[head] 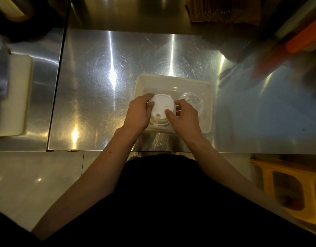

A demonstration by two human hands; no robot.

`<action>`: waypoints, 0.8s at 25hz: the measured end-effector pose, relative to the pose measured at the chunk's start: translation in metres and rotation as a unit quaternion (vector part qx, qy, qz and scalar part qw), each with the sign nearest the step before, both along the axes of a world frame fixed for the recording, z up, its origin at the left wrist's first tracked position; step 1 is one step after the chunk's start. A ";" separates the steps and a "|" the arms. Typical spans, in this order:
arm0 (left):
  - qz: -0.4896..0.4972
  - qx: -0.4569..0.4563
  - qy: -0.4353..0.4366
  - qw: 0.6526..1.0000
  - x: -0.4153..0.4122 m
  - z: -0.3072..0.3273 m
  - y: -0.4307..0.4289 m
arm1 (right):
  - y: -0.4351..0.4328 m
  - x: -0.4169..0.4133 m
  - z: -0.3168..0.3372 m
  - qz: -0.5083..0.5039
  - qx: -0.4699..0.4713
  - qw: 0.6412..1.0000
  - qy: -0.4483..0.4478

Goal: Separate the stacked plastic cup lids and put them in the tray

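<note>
A stack of white plastic cup lids [161, 106] is held over the left half of a cream rectangular tray [173, 80] on the steel counter. My left hand [139, 113] grips the stack's left side, thumb on the rim. On the right side my right hand [184, 118] holds it, with the thumb pressing the top lid near its sip hole. A clear domed lid [192, 101] lies in the tray's right half. More white lids [159, 123] show in the tray under the stack, partly hidden by my hands.
The steel counter [100, 86] spreads left and behind the tray. A white cutting board [14, 97] with a knife lies at far left. Orange and dark items [285, 56] blur at the back right. A yellow stool [285, 186] stands on the floor at right.
</note>
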State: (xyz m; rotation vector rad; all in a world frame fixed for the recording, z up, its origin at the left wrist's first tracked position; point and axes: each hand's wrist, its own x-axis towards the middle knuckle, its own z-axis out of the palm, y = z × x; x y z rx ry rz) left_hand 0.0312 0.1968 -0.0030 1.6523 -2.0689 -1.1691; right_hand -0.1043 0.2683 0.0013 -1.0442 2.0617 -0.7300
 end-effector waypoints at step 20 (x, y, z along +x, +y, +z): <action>-0.014 -0.037 0.015 0.999 0.005 0.009 -0.001 | -0.011 -0.010 0.010 0.006 -0.008 1.000 0.027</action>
